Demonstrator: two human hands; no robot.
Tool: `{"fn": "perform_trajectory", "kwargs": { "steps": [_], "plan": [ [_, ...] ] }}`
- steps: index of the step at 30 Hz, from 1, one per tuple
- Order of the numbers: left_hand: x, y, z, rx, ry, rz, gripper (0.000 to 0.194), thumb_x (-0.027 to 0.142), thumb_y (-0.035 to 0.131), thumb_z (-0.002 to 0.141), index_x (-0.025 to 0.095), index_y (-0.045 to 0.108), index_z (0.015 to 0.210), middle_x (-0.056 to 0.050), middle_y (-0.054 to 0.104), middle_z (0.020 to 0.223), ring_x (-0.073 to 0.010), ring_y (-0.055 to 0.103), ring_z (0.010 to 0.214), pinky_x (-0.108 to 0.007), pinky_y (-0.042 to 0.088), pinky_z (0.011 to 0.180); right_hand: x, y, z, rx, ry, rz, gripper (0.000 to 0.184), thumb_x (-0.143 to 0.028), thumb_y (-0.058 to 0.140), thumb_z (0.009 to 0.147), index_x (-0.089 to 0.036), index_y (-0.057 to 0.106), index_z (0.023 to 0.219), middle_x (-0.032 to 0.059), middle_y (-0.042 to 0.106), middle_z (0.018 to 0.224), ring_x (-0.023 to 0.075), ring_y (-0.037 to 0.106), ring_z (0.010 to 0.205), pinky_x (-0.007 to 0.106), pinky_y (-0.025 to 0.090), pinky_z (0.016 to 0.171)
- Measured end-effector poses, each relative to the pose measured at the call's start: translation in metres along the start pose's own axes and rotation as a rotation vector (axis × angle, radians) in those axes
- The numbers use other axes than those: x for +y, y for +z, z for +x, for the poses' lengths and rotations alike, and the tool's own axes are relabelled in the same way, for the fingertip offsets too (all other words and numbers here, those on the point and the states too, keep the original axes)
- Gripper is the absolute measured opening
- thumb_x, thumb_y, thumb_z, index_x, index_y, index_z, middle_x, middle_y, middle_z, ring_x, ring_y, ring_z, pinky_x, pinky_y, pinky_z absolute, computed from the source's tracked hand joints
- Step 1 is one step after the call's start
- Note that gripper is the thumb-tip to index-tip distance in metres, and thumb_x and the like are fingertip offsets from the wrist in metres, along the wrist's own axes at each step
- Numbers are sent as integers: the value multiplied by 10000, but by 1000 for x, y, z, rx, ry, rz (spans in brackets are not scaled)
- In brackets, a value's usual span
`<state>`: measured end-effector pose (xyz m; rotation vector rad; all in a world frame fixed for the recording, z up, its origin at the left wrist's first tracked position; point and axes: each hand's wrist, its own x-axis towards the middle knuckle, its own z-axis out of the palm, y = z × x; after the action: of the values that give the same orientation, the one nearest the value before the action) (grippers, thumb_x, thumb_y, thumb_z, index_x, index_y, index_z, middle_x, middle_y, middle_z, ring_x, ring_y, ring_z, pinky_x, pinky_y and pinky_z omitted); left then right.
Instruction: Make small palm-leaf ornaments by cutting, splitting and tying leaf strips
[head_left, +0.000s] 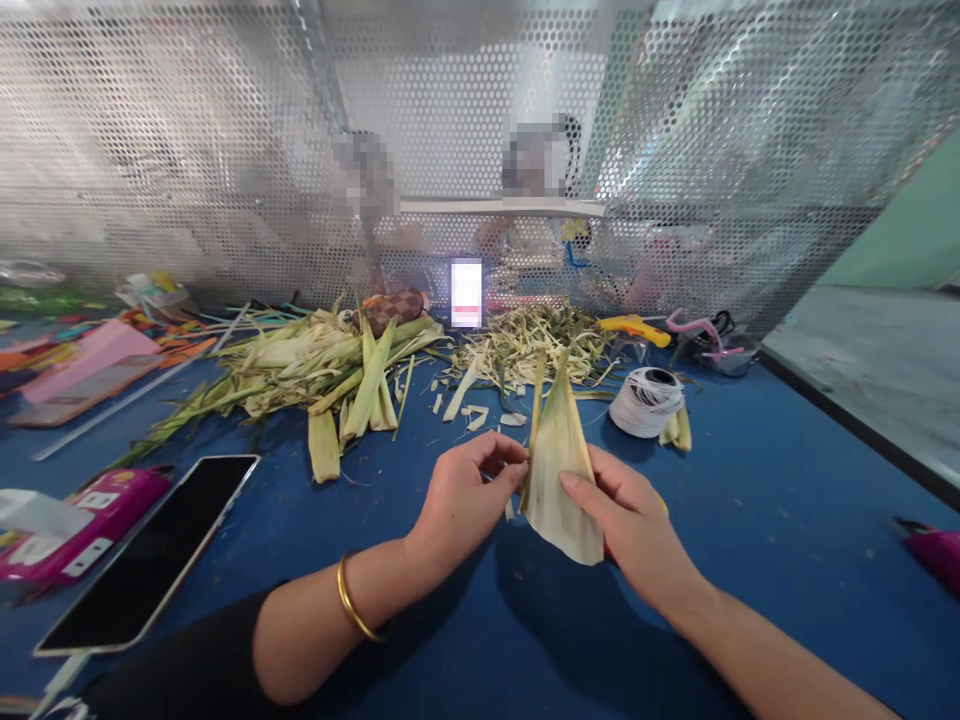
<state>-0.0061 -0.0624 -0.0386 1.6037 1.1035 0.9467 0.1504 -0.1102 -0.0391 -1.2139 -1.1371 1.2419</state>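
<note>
A pale green-yellow corn husk [564, 490] stands upright, point away from me, between my two hands. My right hand [630, 520] is closed on its right side, thumb flat on the near face. Bits of yellow and red peek out around that hand; what they belong to is mostly hidden. With thumb and fingertips pinched together, my left hand [472, 490] grips the husk's left edge, where a narrow folded strip runs up. A heap of corn husks [292, 360] lies beyond to the left, and a pile of shredded husk [525, 345] is straight ahead.
A ball of white string [646, 402] sits right of the husk, near a yellow-handled tool [636, 330]. At left are a black-screened phone [150, 555] with a cable and a magenta tissue pack [90, 525]. A lit phone [466, 292] stands against the perforated metal screen [465, 90].
</note>
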Motion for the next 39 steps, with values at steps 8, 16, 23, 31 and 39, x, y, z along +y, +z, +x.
{"fn": "perform_trajectory", "kwargs": {
  "steps": [8,16,23,31,39],
  "plan": [
    [3,3,-1,-87,-166,-313,240,285,756,612,156,664,793,-16,636,705,-124,554,617,-234,453,566,0,-5,-1,-59,-22,15,359,-373,585,785,-184,617,1089,52,684,916,199,619,755,274,483,607],
    [9,0,2,-90,-309,-496,238,327,753,599,143,625,678,16,550,599,-83,492,529,-225,475,519,-7,-11,6,39,121,196,438,-370,664,672,-170,639,1061,72,713,849,247,655,729,308,484,564],
    [8,-1,2,-78,-319,-487,231,332,725,624,146,617,709,14,538,602,-85,481,541,-205,452,493,-3,-13,7,-13,135,214,349,-344,670,669,-164,671,969,67,724,828,253,667,752,325,500,614],
    [7,1,2,-17,-241,-358,167,306,655,687,147,613,712,27,520,578,-78,455,507,-196,418,458,-4,-7,6,-43,173,252,374,-365,718,673,-156,672,980,70,729,824,223,670,702,310,499,608],
    [5,3,0,-52,-184,-240,189,326,622,701,148,613,765,17,556,621,-95,474,521,-217,422,467,0,0,6,-21,263,145,397,-357,807,547,-159,703,875,28,715,707,192,638,635,299,495,633]
  ]
}}
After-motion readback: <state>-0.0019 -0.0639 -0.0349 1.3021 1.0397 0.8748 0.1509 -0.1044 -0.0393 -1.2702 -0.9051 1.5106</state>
